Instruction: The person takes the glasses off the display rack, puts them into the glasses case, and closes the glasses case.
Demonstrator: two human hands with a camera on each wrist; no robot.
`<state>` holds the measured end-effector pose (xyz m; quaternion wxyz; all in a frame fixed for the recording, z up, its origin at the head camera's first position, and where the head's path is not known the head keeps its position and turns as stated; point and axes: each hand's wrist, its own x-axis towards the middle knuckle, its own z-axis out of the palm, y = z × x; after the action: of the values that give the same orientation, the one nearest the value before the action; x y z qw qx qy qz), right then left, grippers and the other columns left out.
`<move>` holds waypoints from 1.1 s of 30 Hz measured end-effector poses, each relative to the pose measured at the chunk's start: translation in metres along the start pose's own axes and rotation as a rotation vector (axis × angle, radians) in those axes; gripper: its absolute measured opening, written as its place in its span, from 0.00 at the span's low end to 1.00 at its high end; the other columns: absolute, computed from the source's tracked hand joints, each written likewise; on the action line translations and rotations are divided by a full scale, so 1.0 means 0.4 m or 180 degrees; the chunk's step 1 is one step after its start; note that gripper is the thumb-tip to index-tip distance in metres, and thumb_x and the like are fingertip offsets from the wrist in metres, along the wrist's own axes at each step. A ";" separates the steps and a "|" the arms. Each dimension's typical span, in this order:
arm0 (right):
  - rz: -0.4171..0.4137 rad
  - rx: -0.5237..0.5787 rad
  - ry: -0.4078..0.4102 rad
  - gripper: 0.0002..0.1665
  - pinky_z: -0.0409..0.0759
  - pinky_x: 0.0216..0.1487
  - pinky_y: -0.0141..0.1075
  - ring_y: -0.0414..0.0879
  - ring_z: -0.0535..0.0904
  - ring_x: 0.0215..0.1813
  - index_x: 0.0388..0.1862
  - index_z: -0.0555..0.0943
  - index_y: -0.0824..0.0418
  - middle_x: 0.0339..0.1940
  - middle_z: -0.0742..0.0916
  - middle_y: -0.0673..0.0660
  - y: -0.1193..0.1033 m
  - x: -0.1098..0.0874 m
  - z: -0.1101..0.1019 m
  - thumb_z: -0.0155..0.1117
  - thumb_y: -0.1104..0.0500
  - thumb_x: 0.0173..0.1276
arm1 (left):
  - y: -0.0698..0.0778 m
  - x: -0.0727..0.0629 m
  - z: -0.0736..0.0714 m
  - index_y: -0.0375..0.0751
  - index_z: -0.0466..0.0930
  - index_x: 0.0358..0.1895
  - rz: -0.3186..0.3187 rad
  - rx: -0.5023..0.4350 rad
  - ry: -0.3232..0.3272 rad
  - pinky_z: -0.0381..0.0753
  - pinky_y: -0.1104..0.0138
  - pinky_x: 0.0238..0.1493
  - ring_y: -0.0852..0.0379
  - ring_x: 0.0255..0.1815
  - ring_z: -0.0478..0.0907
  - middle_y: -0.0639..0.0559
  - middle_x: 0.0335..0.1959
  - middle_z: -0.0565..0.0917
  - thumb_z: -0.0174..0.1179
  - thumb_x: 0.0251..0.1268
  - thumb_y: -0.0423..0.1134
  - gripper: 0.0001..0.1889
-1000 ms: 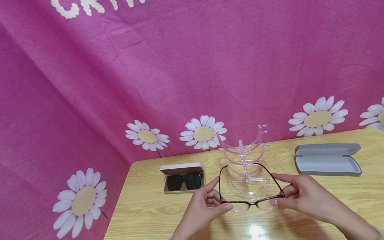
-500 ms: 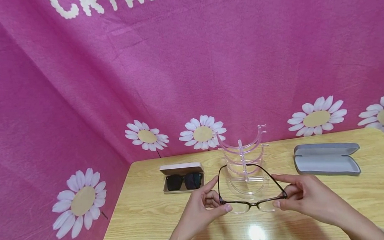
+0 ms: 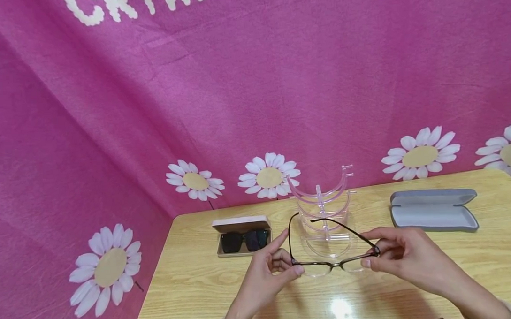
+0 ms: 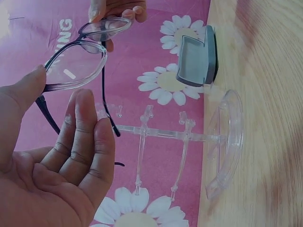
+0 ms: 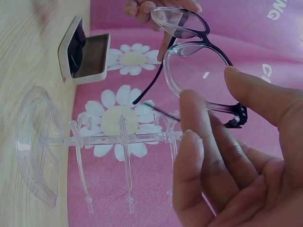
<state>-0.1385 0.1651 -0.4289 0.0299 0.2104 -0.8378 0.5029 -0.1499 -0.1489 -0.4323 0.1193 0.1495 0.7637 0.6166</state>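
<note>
Black-framed eyeglasses with clear lenses are held up between both hands, temples unfolded and pointing away toward the display stand. My left hand pinches the left end of the frame, thumb on the front rim. The right end is pinched by my right hand near the hinge. Just beyond the glasses stands a clear, pinkish tiered eyeglass stand with curved arms; the glasses overlap its lower part in the head view. In the left wrist view, the eyeglasses appear apart from the stand.
Left of the stand, an open small case contains dark sunglasses. An open grey glasses case lies at the right. The wooden table ends at a pink cloth backdrop printed with daisies.
The eyeglasses have risen slightly and tilted, their right temple tip swinging inward to the left. Both hands keep their hold. The stand and cases stay put.
</note>
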 end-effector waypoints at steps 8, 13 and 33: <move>-0.0176 0.0094 0.0031 0.20 0.84 0.30 0.28 0.30 0.85 0.30 0.52 0.86 0.75 0.30 0.92 0.43 0.007 0.004 0.003 0.76 0.70 0.60 | -0.004 -0.001 -0.006 0.38 0.61 0.81 0.0027 0.0130 0.0064 0.83 0.76 0.46 0.71 0.35 0.81 0.36 0.42 0.85 0.72 0.66 0.34 0.42; -0.0359 0.0181 -0.0086 0.18 0.84 0.30 0.28 0.30 0.86 0.31 0.52 0.87 0.74 0.31 0.92 0.41 0.020 0.005 0.002 0.74 0.72 0.62 | -0.005 0.003 -0.009 0.40 0.65 0.79 0.0060 0.0201 0.0128 0.84 0.75 0.45 0.70 0.41 0.80 0.41 0.48 0.84 0.73 0.65 0.36 0.40; -0.0419 0.0554 -0.0186 0.17 0.83 0.27 0.30 0.30 0.85 0.30 0.48 0.90 0.59 0.31 0.92 0.39 0.036 0.007 0.000 0.73 0.73 0.62 | -0.005 0.002 -0.001 0.41 0.64 0.80 0.0141 0.0245 0.0083 0.82 0.76 0.46 0.70 0.39 0.84 0.38 0.45 0.89 0.68 0.70 0.37 0.38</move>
<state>-0.1464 0.1699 -0.4401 0.0200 0.2814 -0.7758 0.5644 -0.1511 -0.1493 -0.4341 0.0898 0.1627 0.7849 0.5911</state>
